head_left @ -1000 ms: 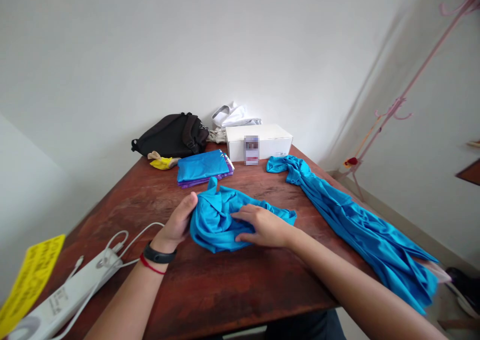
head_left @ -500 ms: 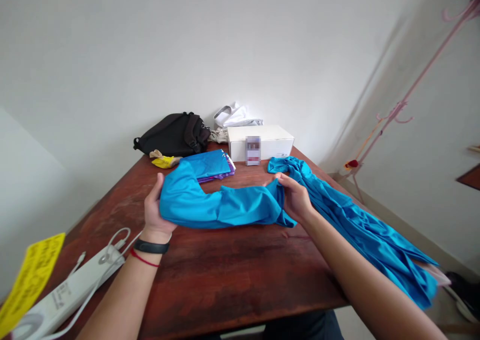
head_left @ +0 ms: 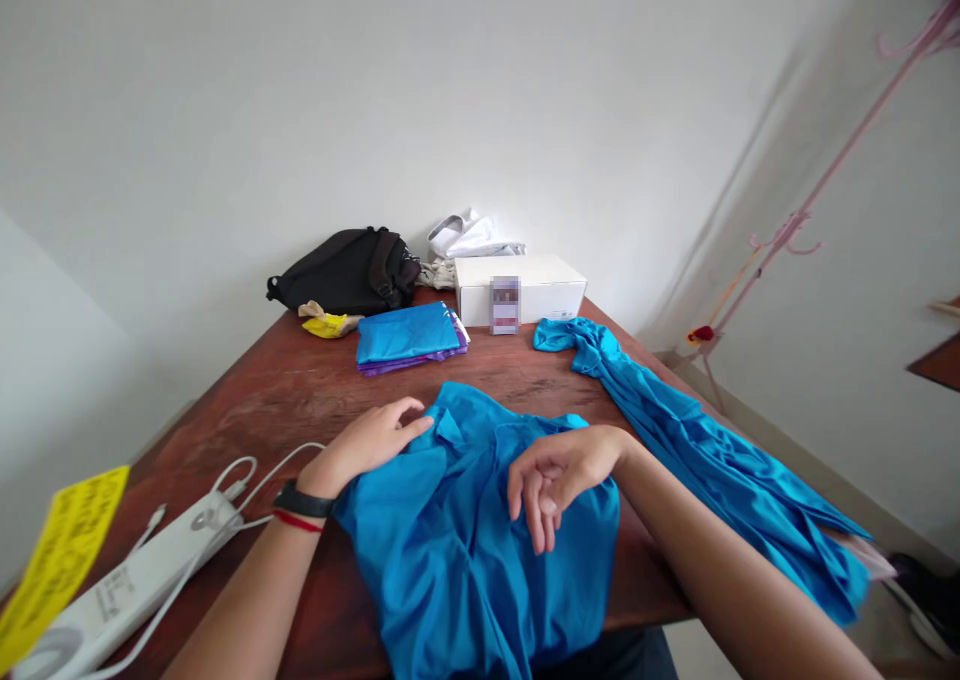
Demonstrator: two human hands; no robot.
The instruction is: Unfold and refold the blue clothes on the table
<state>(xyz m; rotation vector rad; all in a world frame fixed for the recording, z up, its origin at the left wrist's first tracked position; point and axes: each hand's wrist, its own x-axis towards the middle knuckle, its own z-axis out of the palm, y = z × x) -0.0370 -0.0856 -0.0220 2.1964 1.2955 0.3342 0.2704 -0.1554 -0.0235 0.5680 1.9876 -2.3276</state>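
Observation:
A shiny blue garment (head_left: 480, 550) lies loosely spread and wrinkled on the wooden table in front of me, its lower part reaching the near edge. At its upper left, my left hand (head_left: 375, 445) rests with fingers stretched forward and the thumb apart, touching the cloth without gripping it. My right hand (head_left: 559, 475) is bent down over the right part of the garment, its fingers loosely curved, apart and holding nothing. A dark band and a red string circle my left wrist.
Folded blue and purple cloths (head_left: 412, 335) lie farther back. Another blue garment (head_left: 675, 420) stretches along the table's right side. Behind are a black bag (head_left: 337, 270) and a white box (head_left: 532, 285). A white power strip (head_left: 142, 570) with cables lies left; a pink stand (head_left: 795, 225) is right.
The blue garment, held bunched between both hands before, now lies spread on the table nearer me. Both hands have let go of it and moved lower, the left one also rightward.

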